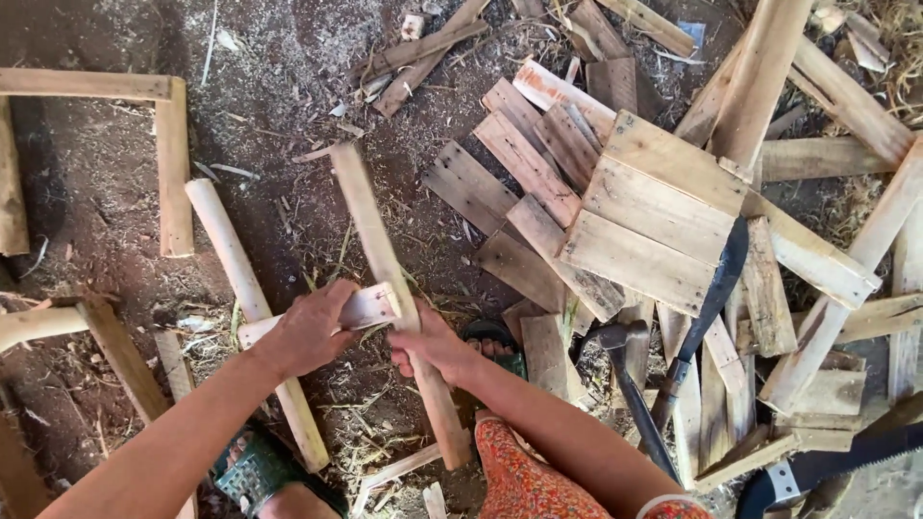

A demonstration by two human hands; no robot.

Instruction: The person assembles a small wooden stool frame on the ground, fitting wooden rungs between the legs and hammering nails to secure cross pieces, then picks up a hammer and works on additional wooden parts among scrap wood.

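Wood slat (380,245), long and pale, lying slantwise across the middle of the dirt floor (96,183), with a short crosspiece (361,309) laid over it near its lower half. Left hand (312,327) pressed down over the crosspiece, grip wrapped around its left part, seemingly to pin it square against the slat. Right hand (433,346) closed around the slat just below the crossing, grip tight on the wood, apparently steadying the long piece so the two stay touching. Just beside to the left, a round pale pole (245,288) running under the crosspiece and down past a foot in a green sandal (260,471). Further left, a partly built frame of slats (168,144) and more posts at the edge. To the right, near the right forearm, a hammer (625,375) and a dark-bladed machete (707,308) resting on a heap of short boards (538,183), topped by a nailed panel of planks (654,211). At the lower right corner, a handsaw (827,466), only partly in view. Sawdust, straw and offcuts scattered about; the board heap and tools crowding the right side closely, the left side less cluttered.
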